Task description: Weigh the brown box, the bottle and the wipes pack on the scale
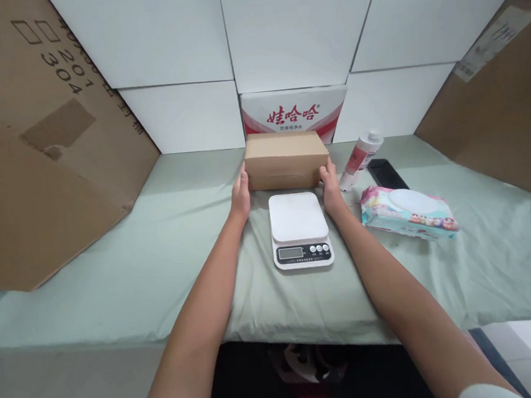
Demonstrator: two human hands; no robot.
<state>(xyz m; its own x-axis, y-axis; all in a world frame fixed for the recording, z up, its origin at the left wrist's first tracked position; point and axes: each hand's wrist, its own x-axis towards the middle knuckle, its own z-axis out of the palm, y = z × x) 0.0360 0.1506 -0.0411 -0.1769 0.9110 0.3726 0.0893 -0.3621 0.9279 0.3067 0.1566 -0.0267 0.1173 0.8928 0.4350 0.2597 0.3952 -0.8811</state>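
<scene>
A closed brown cardboard box (286,158) rests on the pale green cloth-covered table (114,280), just behind a white digital kitchen scale (300,228). My left hand (241,196) presses against the box's left end and my right hand (331,186) against its right end, so both hands grip it from the sides. The box appears to rest on the cloth. The scale's platform is bare and its display reads blank.
A white bottle with a red label (359,155) lies tilted right of the box, beside a black phone (387,174) and a pack of wet wipes (406,211). A red-and-white printed carton (294,115) stands behind. Large cardboard sheets (33,151) lean at both sides.
</scene>
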